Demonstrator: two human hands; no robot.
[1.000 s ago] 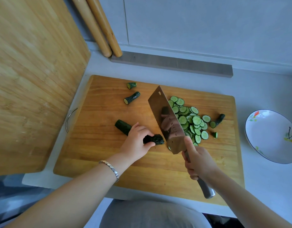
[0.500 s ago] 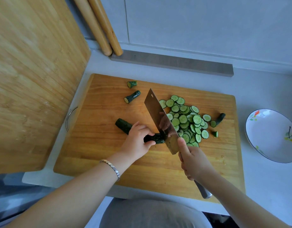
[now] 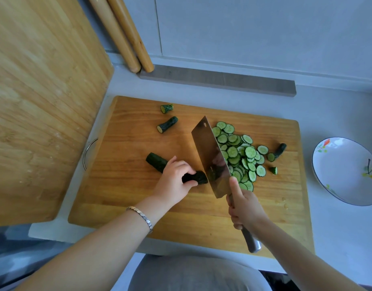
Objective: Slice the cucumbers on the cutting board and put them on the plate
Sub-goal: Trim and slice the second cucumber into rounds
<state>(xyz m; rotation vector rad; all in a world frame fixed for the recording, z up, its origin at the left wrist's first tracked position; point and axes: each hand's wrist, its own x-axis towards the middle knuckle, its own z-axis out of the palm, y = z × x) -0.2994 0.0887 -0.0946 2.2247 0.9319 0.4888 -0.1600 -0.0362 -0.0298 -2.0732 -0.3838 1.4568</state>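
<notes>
On the rectangular wooden cutting board, your left hand curls around the dark green cucumber, while your right hand grips the steel cleaver handle, blade at its cut end.

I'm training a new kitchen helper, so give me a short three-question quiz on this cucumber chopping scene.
1. True or false: all the slices lie on the cutting board, none on the plate.
2. Which hand grips the cleaver? A) left B) right
3. What does the left hand hold down?

Key:
1. True.
2. B, the right hand.
3. The cucumber, beside the blade.
</notes>
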